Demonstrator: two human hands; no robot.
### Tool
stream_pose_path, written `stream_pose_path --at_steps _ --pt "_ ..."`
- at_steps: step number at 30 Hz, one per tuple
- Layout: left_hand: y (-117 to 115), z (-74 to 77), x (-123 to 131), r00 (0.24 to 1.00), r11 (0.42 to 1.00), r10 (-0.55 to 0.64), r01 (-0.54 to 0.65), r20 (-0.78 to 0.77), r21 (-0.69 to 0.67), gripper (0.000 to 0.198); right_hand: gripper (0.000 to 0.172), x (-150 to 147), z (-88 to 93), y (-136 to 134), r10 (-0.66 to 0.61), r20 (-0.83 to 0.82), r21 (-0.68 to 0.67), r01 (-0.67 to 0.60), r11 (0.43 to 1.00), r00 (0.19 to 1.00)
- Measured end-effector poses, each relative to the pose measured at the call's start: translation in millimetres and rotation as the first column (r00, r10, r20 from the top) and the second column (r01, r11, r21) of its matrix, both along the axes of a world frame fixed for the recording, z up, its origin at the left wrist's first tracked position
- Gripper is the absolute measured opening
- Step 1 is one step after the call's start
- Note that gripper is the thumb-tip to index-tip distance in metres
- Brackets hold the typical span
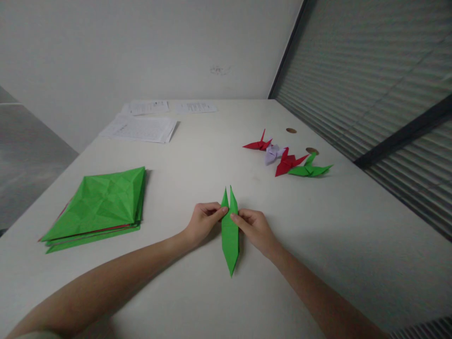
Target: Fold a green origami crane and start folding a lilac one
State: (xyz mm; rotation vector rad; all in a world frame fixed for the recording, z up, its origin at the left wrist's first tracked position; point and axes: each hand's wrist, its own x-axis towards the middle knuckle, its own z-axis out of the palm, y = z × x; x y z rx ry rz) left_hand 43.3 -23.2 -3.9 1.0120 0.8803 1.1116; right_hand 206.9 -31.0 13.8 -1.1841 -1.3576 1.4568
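A folded green origami paper (pixel 230 240) is held just above or on the table, its single point toward me and two narrow split points facing away. My left hand (pixel 205 220) pinches its left edge near the split, thumb on top. On the opposite edge, my right hand (pixel 257 228) grips it in the same way, with the thumb over the paper. The fingers beneath the paper are partly hidden.
Creased green sheets (pixel 106 200) lie stacked on the left of the white table (pixel 197 165). Folded cranes stand at right: red (pixel 287 162), lilac (pixel 272 154), green (pixel 310 170) and another red (pixel 259 145). Printed papers (pixel 144 128) lie far left; blinds (pixel 374 70) border the right.
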Motion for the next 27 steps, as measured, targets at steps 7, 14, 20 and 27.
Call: stream_pose_path --at_steps 7,14,20,27 --pt "-2.2 6.1 1.4 0.998 0.998 -0.015 0.019 0.066 -0.063 0.032 0.05 0.6 -1.8 -1.7 0.05 0.078 0.104 -0.058 0.993 0.996" --pt "-0.3 5.5 0.6 0.995 0.993 0.035 -0.024 0.096 -0.118 0.034 0.047 2.8 -2.5 -5.7 0.19 0.148 0.107 -0.207 0.973 0.971" --pt "-0.4 4.9 1.3 0.989 0.989 0.085 -0.069 0.121 -0.13 0.03 0.044 2.7 -0.9 -6.8 0.201 0.163 0.097 -0.218 0.971 0.966" --pt "0.4 8.2 2.3 0.987 0.994 0.071 -0.058 0.143 -0.096 0.025 0.04 2.0 -2.8 -5.9 0.066 0.194 0.165 -0.099 0.981 0.979"
